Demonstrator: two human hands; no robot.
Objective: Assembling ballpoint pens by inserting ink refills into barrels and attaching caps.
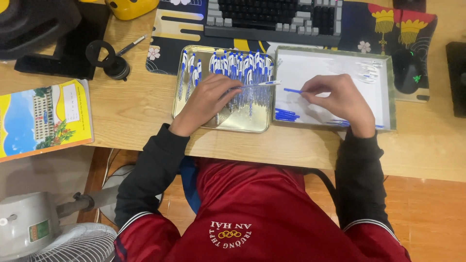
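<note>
A clear-and-blue plastic pen barrel (259, 84) is pinched by the left hand (206, 102), above the shiny metal tray (242, 125) of matching pens. A thin blue refill (292, 90) is clamped at the right hand (340, 99) fingertips, over the white box lid (318, 65), whose bare floor lies open beyond the fingers up to its rim.

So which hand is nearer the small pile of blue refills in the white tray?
Right hand, just up and right of the blue refills; left hand is over the metal tray.

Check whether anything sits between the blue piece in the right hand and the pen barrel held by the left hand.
Nothing visible does. The right hand pinches a blue piece over the white tray, and the left hand holds a pen barrel pointing at it; only bare tray shows in the small gap between them.
</note>
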